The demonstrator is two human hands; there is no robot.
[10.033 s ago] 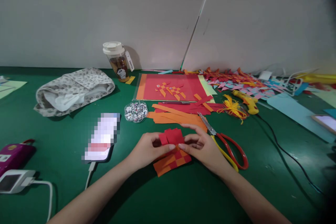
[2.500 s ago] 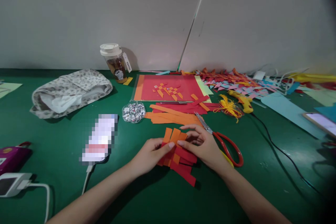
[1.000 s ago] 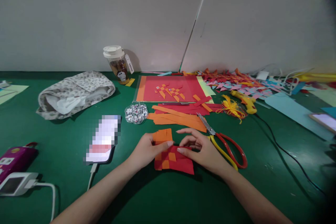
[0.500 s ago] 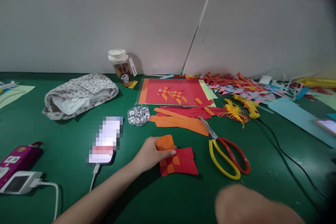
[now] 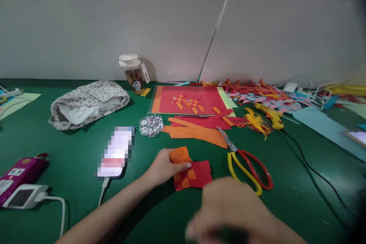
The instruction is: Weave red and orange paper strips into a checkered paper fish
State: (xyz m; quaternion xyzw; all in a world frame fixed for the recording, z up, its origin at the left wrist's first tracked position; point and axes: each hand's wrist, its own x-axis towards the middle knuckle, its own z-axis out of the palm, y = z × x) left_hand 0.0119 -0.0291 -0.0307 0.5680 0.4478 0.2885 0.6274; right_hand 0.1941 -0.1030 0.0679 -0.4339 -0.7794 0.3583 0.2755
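My left hand (image 5: 166,167) is closed on a piece of woven red and orange paper strips (image 5: 200,173), its thumb pressing on top. Orange strip ends stand up behind the thumb, and red ends spread to the right. My right hand (image 5: 228,206) is in the near foreground, partly over the lower right of the paper; motion smears its fingers. Scissors (image 5: 233,148) with one yellow and one red handle lie just beyond it. Past the woven piece are loose orange paper strips (image 5: 197,132) and red strips (image 5: 200,122).
Behind the strips lie a red sheet (image 5: 168,108) with small woven fish, and a clear box of googly eyes (image 5: 151,126). To the right are a yellow glue gun (image 5: 270,116) and paper scraps (image 5: 251,87). A phone (image 5: 117,150), cloth tissue cover (image 5: 88,103) and cup (image 5: 133,74) stand left.
My right hand has moved left and up from the lower right edge, in front of the woven paper. My left hand stays in place on the paper.
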